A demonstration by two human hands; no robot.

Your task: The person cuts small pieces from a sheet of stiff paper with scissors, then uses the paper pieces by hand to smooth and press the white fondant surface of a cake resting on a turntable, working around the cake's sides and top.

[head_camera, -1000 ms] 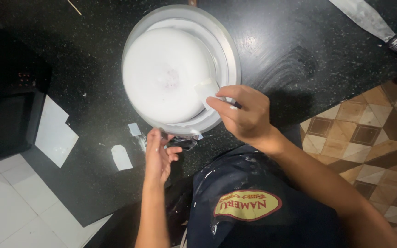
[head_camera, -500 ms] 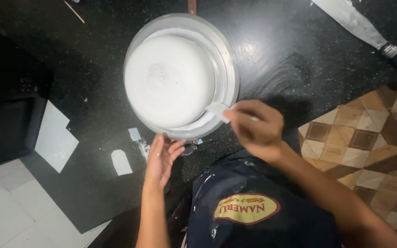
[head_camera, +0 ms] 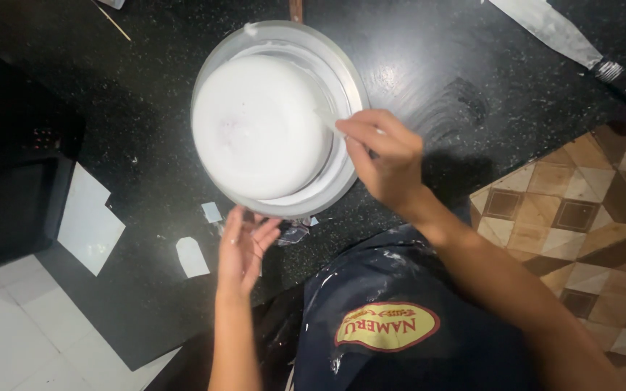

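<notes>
Right hand [head_camera: 385, 163] shifted up cake [head_camera: 262, 127] side; fingers [head_camera: 353, 134] touching icing.

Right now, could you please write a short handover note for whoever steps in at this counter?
Right hand: pinches a small white scraper against the side of the round white-frosted cake.
Left hand: open, fingers at the near rim of the round metal turntable under the cake.
Done: top and visible sides are coated white and look smooth.
Left: the far side is hidden, so check it; frosting smears remain on the turntable rim. White paper scraps lie on the black counter.
</notes>
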